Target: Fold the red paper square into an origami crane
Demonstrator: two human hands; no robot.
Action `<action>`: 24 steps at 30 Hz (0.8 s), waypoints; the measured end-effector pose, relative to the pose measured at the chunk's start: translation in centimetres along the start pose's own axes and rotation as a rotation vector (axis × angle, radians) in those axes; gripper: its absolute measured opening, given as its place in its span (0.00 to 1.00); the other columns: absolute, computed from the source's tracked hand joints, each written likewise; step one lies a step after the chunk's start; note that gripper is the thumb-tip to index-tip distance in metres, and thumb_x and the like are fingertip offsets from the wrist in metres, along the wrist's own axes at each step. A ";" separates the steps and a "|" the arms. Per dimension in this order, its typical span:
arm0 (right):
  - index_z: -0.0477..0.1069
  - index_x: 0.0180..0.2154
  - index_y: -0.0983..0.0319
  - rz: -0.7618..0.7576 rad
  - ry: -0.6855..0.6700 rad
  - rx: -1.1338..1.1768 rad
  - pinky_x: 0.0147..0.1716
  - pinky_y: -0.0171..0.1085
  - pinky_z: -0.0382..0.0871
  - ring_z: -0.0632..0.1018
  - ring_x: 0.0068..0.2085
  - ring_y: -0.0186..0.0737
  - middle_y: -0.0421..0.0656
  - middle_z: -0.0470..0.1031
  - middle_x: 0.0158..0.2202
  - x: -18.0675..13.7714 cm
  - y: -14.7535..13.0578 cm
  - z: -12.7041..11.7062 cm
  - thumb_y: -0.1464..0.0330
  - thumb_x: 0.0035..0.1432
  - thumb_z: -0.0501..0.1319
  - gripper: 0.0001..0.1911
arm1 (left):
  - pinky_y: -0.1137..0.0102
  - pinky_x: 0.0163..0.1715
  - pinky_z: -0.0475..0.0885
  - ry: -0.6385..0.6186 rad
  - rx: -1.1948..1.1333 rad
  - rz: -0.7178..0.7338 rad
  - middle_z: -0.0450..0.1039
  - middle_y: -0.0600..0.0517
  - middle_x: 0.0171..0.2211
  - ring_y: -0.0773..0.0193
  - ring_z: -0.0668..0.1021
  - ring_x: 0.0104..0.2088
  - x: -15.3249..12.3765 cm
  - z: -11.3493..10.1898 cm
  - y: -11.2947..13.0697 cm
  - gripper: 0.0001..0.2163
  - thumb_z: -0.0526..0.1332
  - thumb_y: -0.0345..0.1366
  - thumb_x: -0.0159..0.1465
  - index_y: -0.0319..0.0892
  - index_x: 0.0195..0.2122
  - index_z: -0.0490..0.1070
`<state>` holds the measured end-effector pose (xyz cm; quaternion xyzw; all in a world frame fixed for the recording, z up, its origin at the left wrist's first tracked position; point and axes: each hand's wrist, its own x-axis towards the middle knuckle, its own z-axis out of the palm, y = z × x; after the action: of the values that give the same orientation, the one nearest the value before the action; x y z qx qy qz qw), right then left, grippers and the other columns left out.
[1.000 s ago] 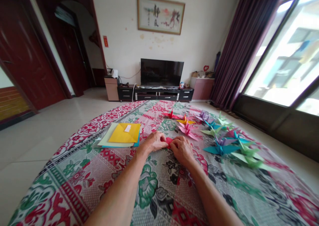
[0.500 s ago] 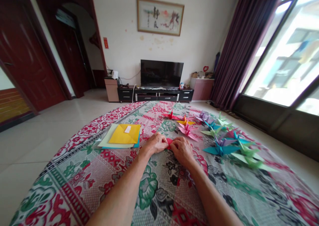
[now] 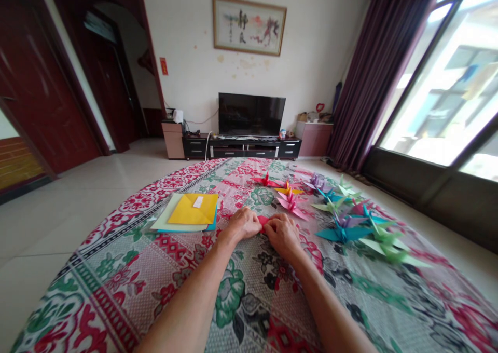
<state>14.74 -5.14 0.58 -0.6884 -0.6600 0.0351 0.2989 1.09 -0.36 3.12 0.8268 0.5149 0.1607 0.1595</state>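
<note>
My left hand [image 3: 244, 223] and my right hand [image 3: 285, 234] meet over a small piece of red folded paper [image 3: 264, 220] on the floral tablecloth [image 3: 241, 285]. Both hands have their fingers curled and pressed on the paper, which mostly hides under them. To the left lies a stack of coloured paper sheets [image 3: 189, 212] with a yellow sheet on top. To the right stand several finished paper cranes, among them a pink crane [image 3: 291, 203], a teal crane [image 3: 342, 233] and a green crane [image 3: 387, 245].
The round table's far edge [image 3: 249, 159] faces a TV [image 3: 251, 114] on a low black cabinet [image 3: 244, 147]. Dark wooden doors [image 3: 42, 98] stand at the left. A window with a purple curtain [image 3: 379, 67] runs along the right.
Both hands stay pressed on the red paper with only small finger shifts. The camera view has drifted slightly.
</note>
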 end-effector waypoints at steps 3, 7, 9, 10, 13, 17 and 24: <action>0.75 0.25 0.59 0.006 0.005 0.022 0.39 0.37 0.57 0.70 0.40 0.40 0.42 0.73 0.38 0.1 0.1 0.1 0.66 0.53 0.57 0.10 | 0.75 0.29 0.65 -0.003 -0.032 0.032 0.74 0.52 0.27 0.66 0.73 0.29 0.2 0.1 -0.5 0.10 0.55 0.34 0.51 0.40 0.26 0.77; 0.74 0.24 0.60 0.017 0.019 0.045 0.39 0.36 0.57 0.70 0.40 0.39 0.43 0.73 0.37 0.2 0.2 0.2 0.68 0.51 0.58 0.08 | 0.75 0.29 0.66 0.001 -0.077 0.040 0.76 0.51 0.28 0.65 0.74 0.30 0.3 0.2 -0.8 0.11 0.56 0.34 0.51 0.40 0.28 0.78; 0.74 0.24 0.60 0.021 0.026 0.047 0.39 0.36 0.57 0.70 0.39 0.39 0.43 0.73 0.36 0.3 0.2 0.2 0.68 0.50 0.59 0.07 | 0.75 0.30 0.66 0.006 -0.085 0.027 0.77 0.50 0.28 0.65 0.75 0.30 0.3 0.2 -0.7 0.10 0.56 0.34 0.51 0.41 0.28 0.78; 0.74 0.24 0.60 0.022 0.029 0.046 0.39 0.36 0.57 0.70 0.39 0.40 0.43 0.73 0.35 0.3 0.2 0.2 0.68 0.49 0.59 0.06 | 0.75 0.30 0.67 0.007 -0.085 0.023 0.77 0.50 0.28 0.65 0.75 0.29 0.3 0.2 -0.6 0.10 0.57 0.34 0.50 0.41 0.28 0.78; 0.74 0.25 0.60 0.027 0.030 0.043 0.39 0.37 0.57 0.70 0.39 0.40 0.43 0.73 0.35 0.2 0.1 0.2 0.68 0.49 0.59 0.06 | 0.75 0.31 0.67 0.009 -0.089 0.018 0.77 0.50 0.27 0.65 0.75 0.29 0.2 0.1 -0.4 0.10 0.57 0.33 0.50 0.41 0.27 0.78; 0.74 0.25 0.60 0.023 0.043 0.036 0.38 0.37 0.58 0.70 0.38 0.40 0.43 0.73 0.36 0.1 0.1 0.2 0.68 0.50 0.59 0.06 | 0.75 0.31 0.68 0.036 -0.092 0.019 0.77 0.50 0.27 0.64 0.76 0.29 0.1 0.1 -0.3 0.09 0.57 0.33 0.50 0.41 0.27 0.78; 0.73 0.25 0.60 0.024 0.046 0.037 0.37 0.37 0.58 0.70 0.37 0.40 0.44 0.72 0.35 0.3 0.3 0.3 0.64 0.50 0.60 0.07 | 0.74 0.31 0.68 0.034 -0.105 0.029 0.77 0.50 0.27 0.64 0.76 0.30 0.3 0.4 -0.7 0.09 0.58 0.34 0.50 0.41 0.27 0.78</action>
<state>14.90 -4.74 0.26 -0.6913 -0.6439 0.0351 0.3260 0.84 0.14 2.45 0.8219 0.4962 0.2039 0.1915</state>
